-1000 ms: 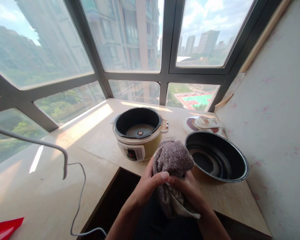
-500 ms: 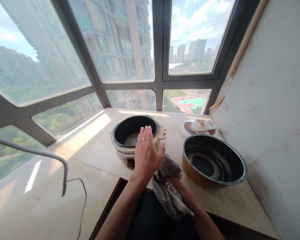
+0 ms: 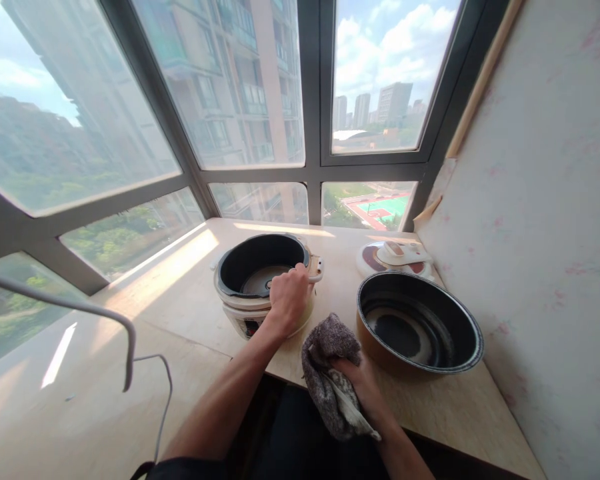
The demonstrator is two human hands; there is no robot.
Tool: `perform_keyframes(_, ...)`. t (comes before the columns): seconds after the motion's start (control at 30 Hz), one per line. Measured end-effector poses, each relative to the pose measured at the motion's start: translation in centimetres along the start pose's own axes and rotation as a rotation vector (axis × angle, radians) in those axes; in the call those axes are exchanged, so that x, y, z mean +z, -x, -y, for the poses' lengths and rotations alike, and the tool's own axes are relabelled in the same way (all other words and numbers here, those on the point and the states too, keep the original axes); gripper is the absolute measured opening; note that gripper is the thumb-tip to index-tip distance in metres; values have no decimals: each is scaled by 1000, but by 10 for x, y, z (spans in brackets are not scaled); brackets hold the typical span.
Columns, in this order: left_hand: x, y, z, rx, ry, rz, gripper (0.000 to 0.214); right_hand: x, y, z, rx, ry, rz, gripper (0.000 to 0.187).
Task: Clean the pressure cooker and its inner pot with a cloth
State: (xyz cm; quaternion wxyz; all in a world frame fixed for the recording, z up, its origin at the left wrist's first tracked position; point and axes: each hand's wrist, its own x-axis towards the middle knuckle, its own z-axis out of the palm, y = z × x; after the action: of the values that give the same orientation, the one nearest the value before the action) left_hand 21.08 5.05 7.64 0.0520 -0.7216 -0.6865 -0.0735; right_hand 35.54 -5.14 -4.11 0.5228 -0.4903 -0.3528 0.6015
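A white electric cooker with a dark, lidless interior stands on the counter. My left hand has its fingers curled over the cooker's right front rim, beside the white side handle. My right hand grips a bunched grey-brown towel in front of the counter's edge, its paler part hanging below the fingers. Right of the towel sits a round inner pot, black inside and golden brown outside. What the left fingertips touch inside the rim is hard to see.
Behind the inner pot lies the cooker's white and brown lid. Grey window frames close off the back and left, a papered wall the right. A bent grey metal tube stands over the left of the counter.
My left hand, flat with fingers stretched before, has curled onto the cooker's rim. My right hand still holds the towel. The whole view has shifted slightly.
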Motion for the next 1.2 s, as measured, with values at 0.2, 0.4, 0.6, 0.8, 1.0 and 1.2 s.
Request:
perform_keyframes(0.2,-1,8,25,71,-64,-15,29,10,-7,-6,-90,45,-121,54)
perform_keyframes(0.4,-3,17,53,105,-105,-4,32,56,-28,-20,-345,156,-223,80)
perform_keyframes(0.6,0,33,83,174,-33,-10,35,83,-58,-29,-735,382,-137,64)
perform_keyframes(0.8,10,46,121,326,-15,-106,37,70,-86,-19,-743,372,-130,54)
perform_keyframes(1.0,25,44,153,700,53,-501,26,54,-162,-11,-438,95,-135,32)
perform_keyframes(1.2,28,37,180,811,164,-560,20,46,-196,-7,-362,98,-98,20)
